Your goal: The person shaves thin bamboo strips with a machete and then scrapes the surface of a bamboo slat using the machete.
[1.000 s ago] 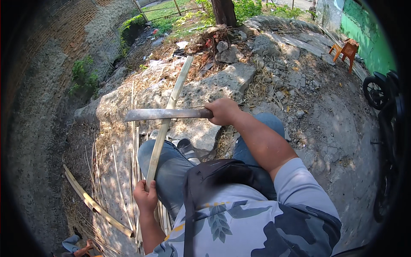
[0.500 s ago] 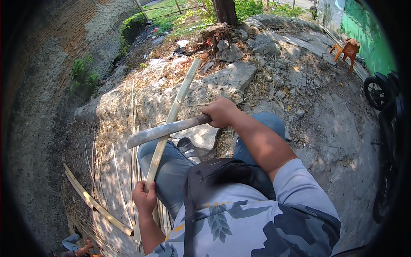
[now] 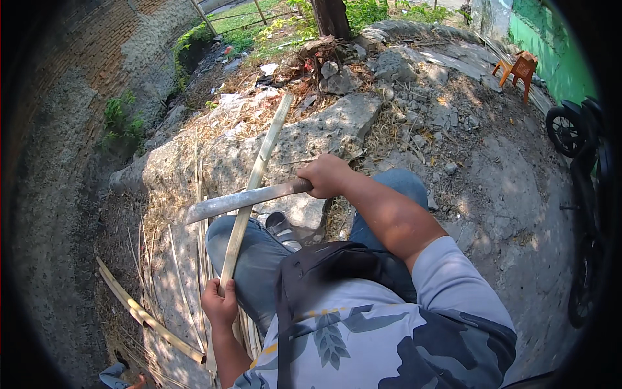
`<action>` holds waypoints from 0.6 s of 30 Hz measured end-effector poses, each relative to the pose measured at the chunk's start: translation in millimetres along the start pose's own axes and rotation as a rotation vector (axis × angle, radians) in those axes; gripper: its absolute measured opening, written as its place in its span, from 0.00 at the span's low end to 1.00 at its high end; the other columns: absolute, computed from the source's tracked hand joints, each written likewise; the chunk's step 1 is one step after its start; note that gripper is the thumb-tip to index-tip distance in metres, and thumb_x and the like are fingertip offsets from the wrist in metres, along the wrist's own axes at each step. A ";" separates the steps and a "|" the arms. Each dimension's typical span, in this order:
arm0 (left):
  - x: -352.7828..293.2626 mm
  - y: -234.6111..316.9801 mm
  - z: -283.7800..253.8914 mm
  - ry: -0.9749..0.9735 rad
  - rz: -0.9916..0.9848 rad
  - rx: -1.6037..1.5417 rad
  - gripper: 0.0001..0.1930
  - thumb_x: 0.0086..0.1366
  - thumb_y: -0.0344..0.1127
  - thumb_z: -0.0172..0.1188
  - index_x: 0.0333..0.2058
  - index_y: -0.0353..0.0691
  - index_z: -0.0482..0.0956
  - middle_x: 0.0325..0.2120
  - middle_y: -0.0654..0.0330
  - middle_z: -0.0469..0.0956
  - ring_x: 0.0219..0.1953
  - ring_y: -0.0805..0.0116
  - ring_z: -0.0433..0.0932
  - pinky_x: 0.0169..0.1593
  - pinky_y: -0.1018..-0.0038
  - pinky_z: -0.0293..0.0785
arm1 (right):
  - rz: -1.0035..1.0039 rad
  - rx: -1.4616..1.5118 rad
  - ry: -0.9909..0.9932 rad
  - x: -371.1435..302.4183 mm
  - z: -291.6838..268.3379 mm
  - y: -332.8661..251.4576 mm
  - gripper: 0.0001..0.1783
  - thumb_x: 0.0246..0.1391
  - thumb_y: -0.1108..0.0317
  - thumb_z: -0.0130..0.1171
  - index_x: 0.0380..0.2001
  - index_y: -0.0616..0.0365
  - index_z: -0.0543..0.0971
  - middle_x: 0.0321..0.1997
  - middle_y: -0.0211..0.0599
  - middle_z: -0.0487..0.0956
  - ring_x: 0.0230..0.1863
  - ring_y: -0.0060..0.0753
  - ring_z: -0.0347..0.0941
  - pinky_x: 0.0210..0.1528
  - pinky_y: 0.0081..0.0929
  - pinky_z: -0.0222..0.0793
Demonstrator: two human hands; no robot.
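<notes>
A long pale bamboo strip (image 3: 264, 152) slants up and away across my left knee, its near end pinched in my closed left hand (image 3: 219, 303). My right hand (image 3: 324, 176) is wrapped round the handle of a machete (image 3: 217, 206). The wide grey blade points left and lies across the strip, about midway along it, just beyond the knee. Whether its edge cuts into the bamboo I cannot tell. Beside my left leg more thin bamboo strips (image 3: 184, 279) lie on the ground.
A split bamboo length (image 3: 148, 314) lies curved at the lower left, near another person's leg (image 3: 115, 376). Broken concrete (image 3: 343, 123) and rubble spread ahead under a tree trunk (image 3: 332, 18). An orange plastic chair (image 3: 518, 72) and a motorbike (image 3: 580, 155) stand at the right.
My right hand and the machete have moved slightly left and nearer along the strip. The strip's far end has shifted a little left. My left hand keeps its grip.
</notes>
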State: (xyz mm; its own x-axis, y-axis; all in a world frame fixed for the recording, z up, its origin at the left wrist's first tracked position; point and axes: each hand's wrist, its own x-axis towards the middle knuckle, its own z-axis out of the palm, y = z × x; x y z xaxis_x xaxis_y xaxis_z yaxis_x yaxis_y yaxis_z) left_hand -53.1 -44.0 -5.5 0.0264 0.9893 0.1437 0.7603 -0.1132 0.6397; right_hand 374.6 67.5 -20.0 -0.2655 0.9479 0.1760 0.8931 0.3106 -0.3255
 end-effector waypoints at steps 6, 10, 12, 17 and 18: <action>0.0 -2.2 -2.3 0.004 0.026 0.006 0.17 0.65 0.41 0.71 0.32 0.31 0.78 0.16 0.62 0.71 0.19 0.76 0.65 0.25 0.72 0.64 | -0.049 -0.053 -0.020 1.1 -6.4 -1.3 0.09 0.42 0.61 0.65 0.31 0.44 0.82 0.28 0.34 0.83 0.35 0.46 0.83 0.41 0.46 0.77; -0.3 -3.5 2.2 0.013 0.047 -0.034 0.17 0.65 0.41 0.70 0.31 0.31 0.77 0.15 0.64 0.68 0.19 0.76 0.63 0.25 0.72 0.61 | -0.060 -0.049 0.015 0.6 -3.3 2.8 0.08 0.43 0.60 0.65 0.30 0.45 0.81 0.26 0.36 0.83 0.33 0.48 0.82 0.40 0.47 0.76; 0.1 -4.3 1.8 -0.002 0.012 -0.016 0.16 0.65 0.40 0.70 0.31 0.32 0.77 0.14 0.65 0.66 0.19 0.77 0.61 0.24 0.73 0.59 | -0.038 -0.035 -0.005 -0.5 -2.6 3.2 0.08 0.43 0.60 0.65 0.30 0.46 0.81 0.26 0.36 0.83 0.33 0.49 0.82 0.40 0.48 0.76; 0.3 -5.9 1.8 -0.008 0.011 -0.018 0.16 0.65 0.39 0.71 0.30 0.33 0.77 0.14 0.66 0.65 0.19 0.77 0.59 0.24 0.73 0.57 | -0.017 0.013 -0.014 -0.2 3.2 1.5 0.08 0.44 0.60 0.65 0.29 0.46 0.81 0.26 0.38 0.83 0.34 0.50 0.82 0.39 0.50 0.77; -0.1 -5.2 1.2 0.003 0.016 -0.019 0.16 0.65 0.39 0.71 0.30 0.33 0.77 0.14 0.66 0.65 0.19 0.78 0.59 0.24 0.73 0.57 | -0.019 0.009 -0.012 0.3 1.2 -0.4 0.08 0.43 0.59 0.65 0.29 0.46 0.81 0.26 0.38 0.83 0.33 0.50 0.82 0.39 0.50 0.76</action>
State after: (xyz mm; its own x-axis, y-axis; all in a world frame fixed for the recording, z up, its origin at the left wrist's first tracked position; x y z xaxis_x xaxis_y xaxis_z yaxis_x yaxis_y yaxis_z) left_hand -56.3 -43.4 -9.7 0.0360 0.9871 0.1563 0.7472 -0.1304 0.6517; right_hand 373.7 67.7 -20.8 -0.2869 0.9426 0.1711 0.8846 0.3292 -0.3304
